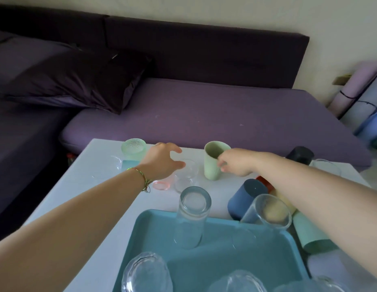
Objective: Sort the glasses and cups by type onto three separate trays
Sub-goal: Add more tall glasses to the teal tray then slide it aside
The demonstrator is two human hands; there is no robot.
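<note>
Our right hand [236, 163] grips the pale green cup [213, 163], fingers curled round its near side. The cup stands upright, mouth up, on the white table [78, 186], at abt 12 o'clock from the teal tray [204, 260]. At the cup's 9 o'clock our left hand [164, 162] is spread and loose, holding nothing, above a small clear glass [188, 170]. We can't tell if it touches, since the glass is v. faint against the table.

A pink glass [161, 185] sits by the left wrist, which wears a thread bracelet [142, 178]. A tall clear glass [191, 216] stands upside down on the tray's 12 o'clock edge. A second clear glass [267, 211] is tilted at the tray's 1 o'clock corner, w/ a blue cup [242, 200] on its side just behind it. A mint cup [309, 237] lies at 3 o'clock.

Further out are a textured green glass [133, 148] at the table's 11 o'clock and a black cup [300, 154] at 2. A purple sofa [204, 106] w/ a dark pillow [78, 81] is beyond the table.
</note>
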